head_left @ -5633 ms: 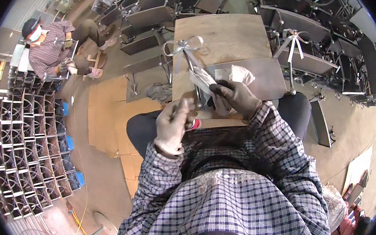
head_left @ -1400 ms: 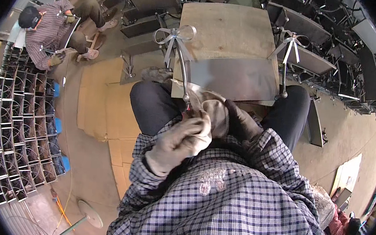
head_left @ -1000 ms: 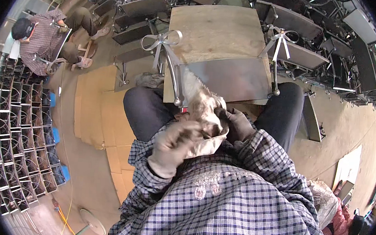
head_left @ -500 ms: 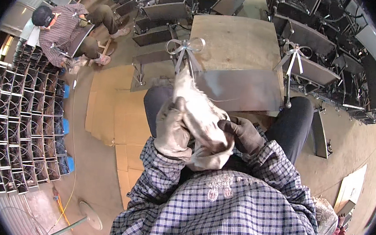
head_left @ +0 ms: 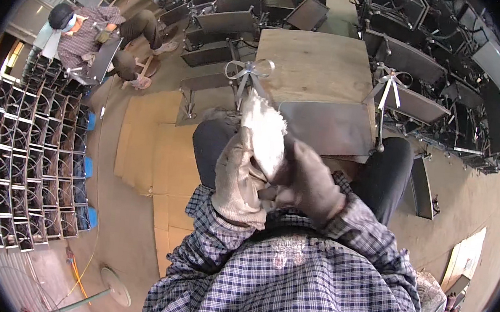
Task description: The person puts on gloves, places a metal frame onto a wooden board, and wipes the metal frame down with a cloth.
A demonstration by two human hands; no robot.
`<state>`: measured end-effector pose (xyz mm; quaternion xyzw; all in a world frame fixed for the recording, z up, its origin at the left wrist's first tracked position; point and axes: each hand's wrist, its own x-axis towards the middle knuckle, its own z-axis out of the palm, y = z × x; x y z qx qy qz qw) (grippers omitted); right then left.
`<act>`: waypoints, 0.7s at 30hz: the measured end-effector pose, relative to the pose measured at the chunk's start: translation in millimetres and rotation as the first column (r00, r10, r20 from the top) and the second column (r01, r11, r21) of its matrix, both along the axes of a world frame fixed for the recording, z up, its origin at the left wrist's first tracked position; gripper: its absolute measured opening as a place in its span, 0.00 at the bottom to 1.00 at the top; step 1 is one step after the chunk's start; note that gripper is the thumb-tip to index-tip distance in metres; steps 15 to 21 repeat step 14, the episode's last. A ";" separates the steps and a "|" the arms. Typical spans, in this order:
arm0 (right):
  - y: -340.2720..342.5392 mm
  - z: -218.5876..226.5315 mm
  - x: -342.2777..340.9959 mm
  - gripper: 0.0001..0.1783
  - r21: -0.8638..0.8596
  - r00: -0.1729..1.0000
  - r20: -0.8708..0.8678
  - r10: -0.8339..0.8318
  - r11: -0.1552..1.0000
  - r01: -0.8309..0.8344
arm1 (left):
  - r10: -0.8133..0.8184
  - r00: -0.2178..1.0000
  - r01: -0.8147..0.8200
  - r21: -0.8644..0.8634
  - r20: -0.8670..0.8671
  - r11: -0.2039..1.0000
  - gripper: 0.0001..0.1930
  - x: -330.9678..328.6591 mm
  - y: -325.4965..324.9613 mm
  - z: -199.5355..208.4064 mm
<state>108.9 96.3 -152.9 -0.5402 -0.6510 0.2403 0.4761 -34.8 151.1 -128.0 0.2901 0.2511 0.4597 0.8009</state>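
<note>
In front of my lap, a white rag (head_left: 268, 135) is bunched up between my two gloved hands. My left hand (head_left: 237, 176), in a pale, dirty work glove, is closed around the rag's left side. Over its lower right part lies my right hand (head_left: 314, 182), in a greyish glove, fingers curled in and smeared by motion. Beyond the rag, a dark metal sheet (head_left: 327, 127) lies flat on a wooden board (head_left: 312, 60). Bow-shaped metal pieces stand by the board's left and right edges, the left bow (head_left: 249, 71) just past the rag's tip and the right bow (head_left: 392, 82).
Dark metal panels with rods (head_left: 413, 60) are piled at far right, more panels (head_left: 226, 23) at far left. Flattened cardboard (head_left: 144, 141) covers floor beside my left knee. A rack-like stack (head_left: 29, 160) stands at left; a seated co-worker (head_left: 91, 38) holds a panel behind it.
The rag, stretched out lower before, is now gathered into a smaller bunch. My right hand has moved left onto it, and my left hand has turned more upright.
</note>
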 end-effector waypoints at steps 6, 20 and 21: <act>7.5 -29.0 11.5 0.21 -0.453 0.541 -0.803 -0.250 0.845 -0.283 | 0.114 0.991 -0.111 0.045 -0.063 0.993 0.23 -28.3 21.2 -22.7; 46.3 16.7 28.5 0.17 -0.669 0.535 -0.689 -0.489 0.712 -0.211 | 0.455 0.815 -0.409 0.199 -0.358 0.891 0.22 -109.9 77.6 -52.7; 46.3 16.7 28.5 0.17 -0.669 0.535 -0.689 -0.489 0.712 -0.211 | 0.455 0.815 -0.409 0.199 -0.358 0.891 0.22 -109.9 77.6 -52.7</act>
